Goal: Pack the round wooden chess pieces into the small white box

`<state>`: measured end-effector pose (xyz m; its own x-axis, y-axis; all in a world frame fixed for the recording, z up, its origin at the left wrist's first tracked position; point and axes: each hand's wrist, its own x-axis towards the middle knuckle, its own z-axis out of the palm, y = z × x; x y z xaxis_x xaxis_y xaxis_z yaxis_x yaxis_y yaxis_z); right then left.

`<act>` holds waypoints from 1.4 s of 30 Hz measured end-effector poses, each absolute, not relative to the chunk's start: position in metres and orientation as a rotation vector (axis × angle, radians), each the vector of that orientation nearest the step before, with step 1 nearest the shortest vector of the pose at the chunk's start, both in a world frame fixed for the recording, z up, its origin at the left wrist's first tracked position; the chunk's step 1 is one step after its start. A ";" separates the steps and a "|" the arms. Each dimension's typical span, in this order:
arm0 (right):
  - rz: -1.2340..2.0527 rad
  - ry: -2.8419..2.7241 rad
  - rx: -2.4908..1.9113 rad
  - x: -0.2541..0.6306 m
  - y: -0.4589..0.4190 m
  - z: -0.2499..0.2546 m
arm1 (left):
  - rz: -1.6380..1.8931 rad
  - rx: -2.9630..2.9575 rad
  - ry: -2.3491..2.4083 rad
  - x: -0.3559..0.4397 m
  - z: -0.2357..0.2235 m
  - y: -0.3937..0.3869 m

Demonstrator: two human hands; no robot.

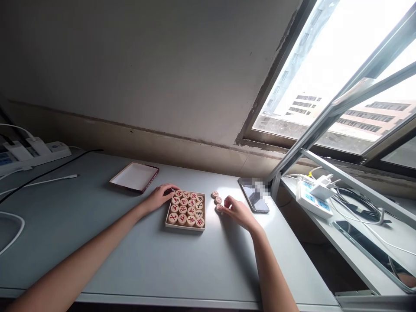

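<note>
A shallow open box [185, 227] filled with rows of round wooden Chinese chess pieces [183, 209] lies on the desk, the pieces marked with red and black characters. My left hand [160, 196] holds the box at its far left corner, its fingers curved around the edge. To the right of the box, three loose pieces form a short slanting row: one at the far end [215, 194], a middle piece [218, 200] and the nearest piece [219, 207]. Thumb and fingertips of my right hand [238, 213] pinch the nearest piece, partly covering it.
An upturned box lid [130, 174] lies behind my left hand. A phone [255, 197] rests beyond my right hand. Power strips [313, 199] with chargers and cables occupy both sides. A metal frame post [292, 151] rises at the desk's right, beside the window.
</note>
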<state>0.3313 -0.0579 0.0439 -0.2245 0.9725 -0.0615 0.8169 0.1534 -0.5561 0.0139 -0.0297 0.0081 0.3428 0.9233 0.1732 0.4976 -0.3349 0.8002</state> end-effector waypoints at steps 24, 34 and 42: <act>0.969 -2.241 -1.309 0.313 -0.069 0.056 | 0.861 2.014 1.228 0.018 0.012 -0.034; 0.377 -2.265 -1.436 0.305 -0.066 0.041 | 0.886 2.027 1.205 0.015 0.008 -0.037; 0.081 -2.509 -1.238 0.253 -0.047 0.039 | 0.911 2.041 1.182 0.013 0.002 -0.030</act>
<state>0.2531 -0.0474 0.0392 -0.5620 0.7795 0.2766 0.7601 0.6186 -0.1990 0.0131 -0.0295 0.0022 0.3666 0.8933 0.2598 0.4783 -0.4206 0.7709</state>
